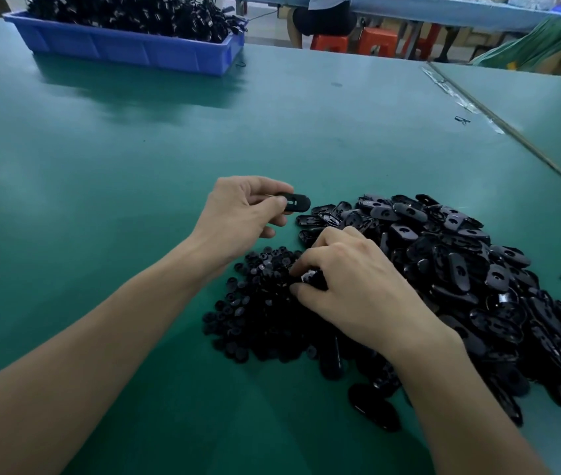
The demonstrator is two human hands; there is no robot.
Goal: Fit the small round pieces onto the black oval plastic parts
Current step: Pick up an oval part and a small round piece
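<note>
The left hand (245, 214) curls its fingers (265, 204) tight on one black oval part (296, 202), just left of the heap of oval parts (461, 269). The right hand (354, 293), fingers narrow, pinches a round piece (309, 278) atop the pile of round pieces (255, 310), which touches the heap's left side on the green surface (101, 200).

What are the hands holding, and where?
Left hand pinches an oval part by one end. Right hand reaches into round pieces; hold unclear.

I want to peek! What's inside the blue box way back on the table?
The blue box holds a heap of black parts piled above its rim. Its walls and the heap hide whatever lies deeper down.
</note>
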